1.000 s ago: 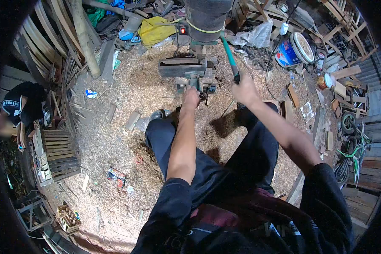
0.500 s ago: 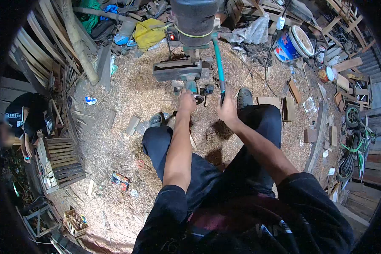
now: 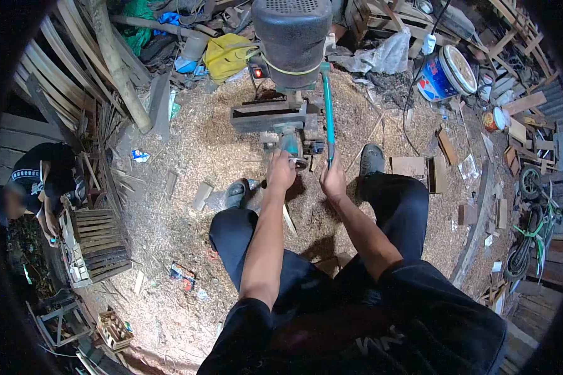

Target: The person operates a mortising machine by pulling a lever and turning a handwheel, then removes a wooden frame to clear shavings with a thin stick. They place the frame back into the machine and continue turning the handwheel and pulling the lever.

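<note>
In front of me stands a drilling machine with a dark motor housing (image 3: 293, 40), looking like a mortiser. My right hand (image 3: 333, 179) is closed round the black grip at the lower end of its long teal lever (image 3: 329, 106). My left hand (image 3: 281, 172) is closed at a handwheel (image 3: 299, 164) on the machine's front, just below a teal clamp part (image 3: 288, 142). Behind that part, a long dark trough-shaped piece (image 3: 247, 122) lies crosswise beneath the motor. My left fingers are partly hidden by the back of the hand.
Wood shavings (image 3: 181, 231) cover the floor. A paint bucket (image 3: 441, 75), a yellow sack (image 3: 228, 56) and wood offcuts (image 3: 410, 166) lie around. At left, a person (image 3: 40, 181) bends by a slatted wooden crate (image 3: 97, 240). A small green motorbike (image 3: 528, 231) stands at right.
The lever's grip and my right hand have come slightly down, nearer to me. My left hand stays at the handwheel. The whole view has shifted a little, and the person at left has moved slightly.
</note>
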Motion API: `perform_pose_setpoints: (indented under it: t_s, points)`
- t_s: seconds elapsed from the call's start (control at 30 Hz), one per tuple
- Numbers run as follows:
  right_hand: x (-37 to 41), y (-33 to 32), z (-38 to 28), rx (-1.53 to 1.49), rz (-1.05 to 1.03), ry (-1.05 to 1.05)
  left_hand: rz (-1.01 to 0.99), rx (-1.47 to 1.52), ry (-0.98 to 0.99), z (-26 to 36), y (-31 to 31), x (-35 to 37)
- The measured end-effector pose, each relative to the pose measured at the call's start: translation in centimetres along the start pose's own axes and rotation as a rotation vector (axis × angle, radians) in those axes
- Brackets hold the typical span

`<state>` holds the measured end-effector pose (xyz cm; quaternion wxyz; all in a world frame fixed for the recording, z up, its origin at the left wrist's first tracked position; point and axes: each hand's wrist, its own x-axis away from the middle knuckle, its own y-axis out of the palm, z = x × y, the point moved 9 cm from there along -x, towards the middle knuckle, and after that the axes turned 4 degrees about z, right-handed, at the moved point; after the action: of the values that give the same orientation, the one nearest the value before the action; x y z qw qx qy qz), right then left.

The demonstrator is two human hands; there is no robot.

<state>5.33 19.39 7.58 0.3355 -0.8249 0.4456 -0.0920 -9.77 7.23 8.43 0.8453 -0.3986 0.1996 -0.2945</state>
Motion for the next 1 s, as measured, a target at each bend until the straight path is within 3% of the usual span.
perform_pose_setpoints:
  t_s: [0.1,0.2,0.33,0.43,0.47,0.57,0.6,0.63,0.67,0.7,0.73,0.77,0.83,0.9,0.93,1.0]
  points:
    - [0.1,-0.4,-1.0,0.01,0.122,-0.193,0.009,0.034,0.03,0.0,-0.3,-0.1]
    - [0.3,-0.3,-0.5,-0.106,-0.018,-0.009,-0.01,0.075,0.014,0.3,-0.9,0.8]
    - [1.0,-2.8,-3.5,-0.121,0.046,-0.195,0.083,0.173,0.08,0.1,-1.4,2.0]
    - [0.5,-8.7,-10.0,-0.189,0.072,-0.329,0.174,0.133,0.152,0.5,-2.4,4.0]
    - [0.0,-11.8,-13.1,-0.17,0.161,-0.432,0.119,0.09,0.135,0.0,-2.2,4.3]
    - [-6.0,-16.6,-18.0,-0.446,-0.237,0.031,0.029,0.093,-0.001,-3.4,-0.5,4.5]
    - [-8.1,-19.1,-21.3,-0.532,-0.238,0.021,0.002,0.035,-0.034,-2.8,-1.3,5.1]
    - [-9.8,-22.7,-26.4,-0.515,-0.137,-0.163,-0.026,-0.023,-0.064,-2.1,-2.2,5.8]
    - [-11.7,-24.2,-29.4,-0.642,-0.071,-0.185,-0.018,-0.062,-0.043,-3.9,-1.1,5.8]
    - [-15.3,-25.0,-31.2,-0.543,0.054,-0.293,-0.038,-0.058,-0.05,-4.6,-0.8,5.8]
    - [-15.7,-26.2,-34.3,-0.792,0.077,-0.237,-0.058,-0.054,-0.057,-5.4,-0.4,5.7]
    - [-19.2,-25.8,-35.0,-0.674,0.052,-0.376,-0.078,-0.049,-0.064,-6.2,-0.1,5.7]
    - [-22.2,-25.6,-34.6,-0.739,0.197,-0.494,-0.083,-0.08,-0.123,-5.1,-1.4,6.1]
    - [-22.7,-25.0,-31.8,-0.216,0.405,-0.52,-0.076,-0.12,-0.183,-4.1,-2.8,6.4]
    - [-22.8,-23.6,-29.6,-0.24,0.563,-0.646,-0.087,-0.133,-0.224,-5.6,-1.8,6.3]
    - [-20.4,-18.1,-24.0,-0.512,0.157,-0.35,-0.114,-0.176,-0.33,-7.7,-0.7,6.8]
